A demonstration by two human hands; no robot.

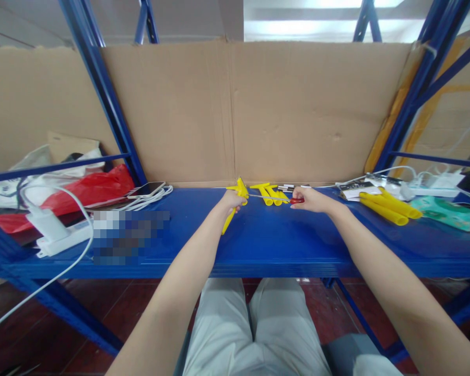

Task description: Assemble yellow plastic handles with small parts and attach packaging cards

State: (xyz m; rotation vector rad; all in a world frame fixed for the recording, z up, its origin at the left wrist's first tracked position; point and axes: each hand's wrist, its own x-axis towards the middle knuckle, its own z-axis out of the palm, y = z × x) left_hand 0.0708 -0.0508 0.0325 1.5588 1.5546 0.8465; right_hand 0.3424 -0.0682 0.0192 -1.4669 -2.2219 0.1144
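My left hand [232, 200] is closed around a yellow T-shaped piece [227, 222], whose long stem slants down below the fingers and whose crossbar shows above them. In my right hand [310, 200] is the red handle of a screwdriver [296, 200]. Its thin metal shaft runs level to the left and its end meets the yellow piece near my left fingers; the tip itself is too small to make out. Just behind the shaft lie several more yellow T-shaped pieces [267, 194] on the blue shelf [282, 240].
Yellow tubes [389, 208] lie at the right beside a green packet [450, 213] and a white power strip [434, 185]. At the left are a red bag [86, 196], coiled white cable [152, 197] and a white plug [53, 224]. A cardboard panel [235, 115] stands behind the shelf.
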